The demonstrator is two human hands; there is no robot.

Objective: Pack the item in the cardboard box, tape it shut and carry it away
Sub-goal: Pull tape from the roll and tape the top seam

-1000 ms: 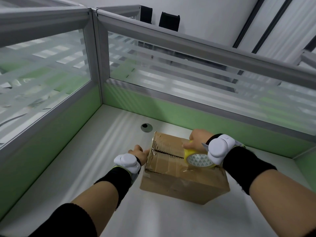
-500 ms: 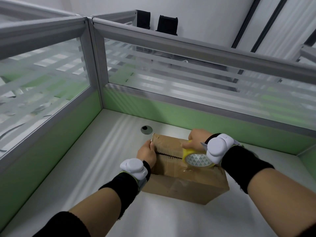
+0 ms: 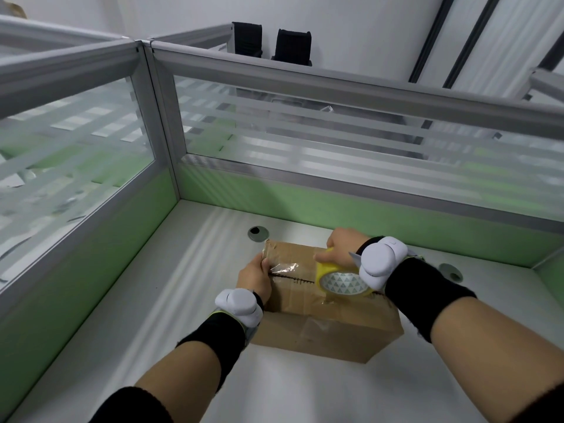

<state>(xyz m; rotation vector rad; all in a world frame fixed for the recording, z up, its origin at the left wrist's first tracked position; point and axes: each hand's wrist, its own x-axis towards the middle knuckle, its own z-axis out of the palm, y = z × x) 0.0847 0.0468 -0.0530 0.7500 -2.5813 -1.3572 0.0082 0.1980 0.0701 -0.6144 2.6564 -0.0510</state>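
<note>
A brown cardboard box (image 3: 323, 331) sits on the white desk with its top flaps folded down. My left hand (image 3: 254, 277) is at the box's left top edge, where its fingers pinch the free end of a strip of clear tape (image 3: 283, 268) lying over the seam. My right hand (image 3: 338, 248) grips a yellow-rimmed tape roll (image 3: 341, 282) that rests on the top of the box toward its right side. The item inside the box is hidden.
The white desk (image 3: 183, 300) is enclosed by green and frosted-glass partitions (image 3: 305, 206) at the left and back. Two round cable holes are set in it, one (image 3: 258, 232) behind the box and one (image 3: 451, 270) at the right. Two black chairs stand beyond.
My left hand rose from the box's left side to its top left edge and took hold of the tape end. The right hand and the roll stayed nearly in place.
</note>
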